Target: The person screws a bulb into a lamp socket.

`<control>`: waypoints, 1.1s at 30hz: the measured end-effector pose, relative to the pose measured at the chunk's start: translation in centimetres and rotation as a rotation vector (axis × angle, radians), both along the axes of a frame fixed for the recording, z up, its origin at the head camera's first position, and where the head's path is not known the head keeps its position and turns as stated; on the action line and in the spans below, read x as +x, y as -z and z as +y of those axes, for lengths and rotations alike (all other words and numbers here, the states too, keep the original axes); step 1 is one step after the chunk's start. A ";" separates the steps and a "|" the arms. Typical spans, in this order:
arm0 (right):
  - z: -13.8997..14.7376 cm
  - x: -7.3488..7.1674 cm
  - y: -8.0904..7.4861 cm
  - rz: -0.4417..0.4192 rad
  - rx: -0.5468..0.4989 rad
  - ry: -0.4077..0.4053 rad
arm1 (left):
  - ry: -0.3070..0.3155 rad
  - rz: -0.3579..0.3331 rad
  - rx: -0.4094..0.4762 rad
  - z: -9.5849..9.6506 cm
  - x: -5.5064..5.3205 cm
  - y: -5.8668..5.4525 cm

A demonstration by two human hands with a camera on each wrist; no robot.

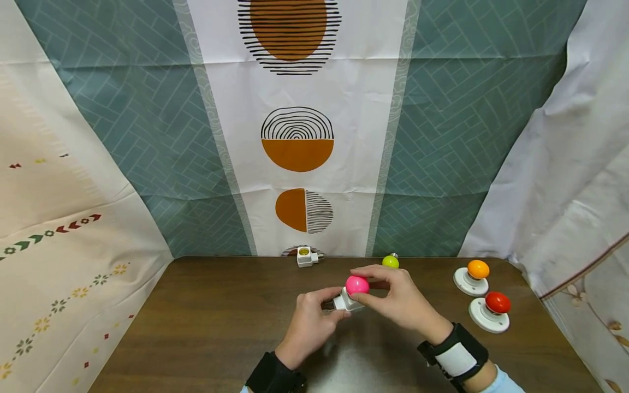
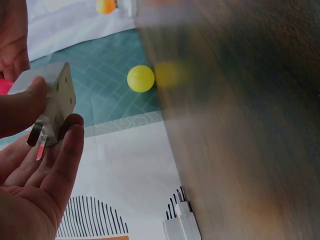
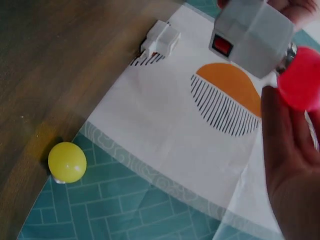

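In the head view my left hand (image 1: 309, 323) grips a white plug-in bulb socket (image 1: 348, 302) between thumb and fingers. Two metal prongs (image 2: 36, 135) stick out of it in the left wrist view. My right hand (image 1: 404, 299) pinches a pink light bulb (image 1: 356, 285) at the socket's mouth. A bit of the bulb's metal base (image 3: 287, 59) shows between bulb and socket in the right wrist view; how deep it sits is hidden. On the socket's side is a red switch (image 3: 221, 45).
Near the table's back edge lie a second white plug-in socket (image 1: 304, 257) and a yellow-green bulb (image 1: 390, 262). At the right, an orange bulb (image 1: 478, 269) and a red bulb (image 1: 498, 302) sit in round white bases on the brown table (image 1: 216, 322). A patterned cloth (image 1: 206, 164) hangs behind.
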State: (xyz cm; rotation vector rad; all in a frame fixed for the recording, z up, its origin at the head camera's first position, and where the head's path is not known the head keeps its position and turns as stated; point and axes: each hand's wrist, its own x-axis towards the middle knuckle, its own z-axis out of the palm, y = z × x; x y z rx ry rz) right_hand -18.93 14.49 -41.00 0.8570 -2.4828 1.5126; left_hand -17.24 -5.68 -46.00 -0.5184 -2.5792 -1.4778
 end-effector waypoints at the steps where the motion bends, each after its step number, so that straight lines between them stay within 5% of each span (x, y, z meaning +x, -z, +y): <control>1: -0.1 0.0 0.0 0.006 -0.004 0.029 | 0.000 0.006 0.002 0.0 0.0 0.0; 5: -0.2 0.1 -0.1 -0.003 -0.003 0.082 | -0.002 0.025 0.011 0.1 0.0 0.0; 12: 0.7 -0.1 -0.2 -0.042 0.005 -0.081 | 0.004 0.002 0.007 0.2 -0.1 0.1; 21: 0.0 0.2 0.0 -0.003 0.016 0.095 | -0.003 0.022 0.009 0.2 -0.1 0.3; 29: 0.6 -0.1 -0.1 0.013 0.035 -0.077 | 0.004 0.011 0.011 0.3 -0.2 0.3; 33: 0.2 0.0 0.2 0.032 0.020 0.002 | 0.002 0.008 0.008 0.3 -0.3 0.3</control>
